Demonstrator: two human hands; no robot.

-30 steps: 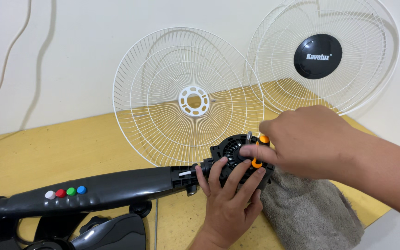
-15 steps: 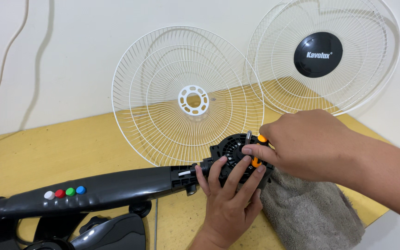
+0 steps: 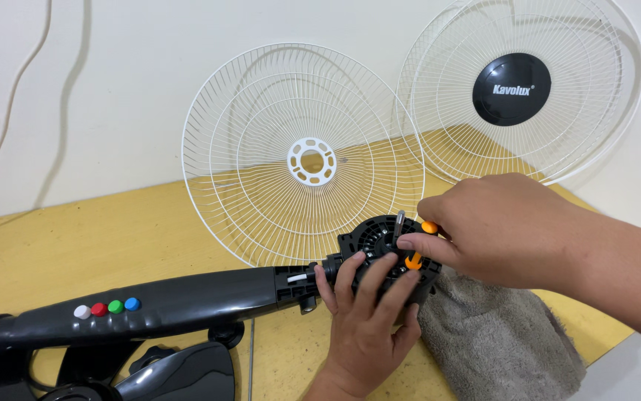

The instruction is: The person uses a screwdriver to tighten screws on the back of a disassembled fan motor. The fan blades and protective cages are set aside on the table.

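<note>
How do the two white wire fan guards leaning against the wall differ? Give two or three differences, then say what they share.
The left fan guard has an open white ring with holes at its centre; the right fan guard carries a solid black round cap. The left guard stands on the yellow table directly behind the black motor housing; the right guard stands further back towards the table's right corner. Both are round, white, made of thin radial wires, and lean tilted against the wall.
</note>
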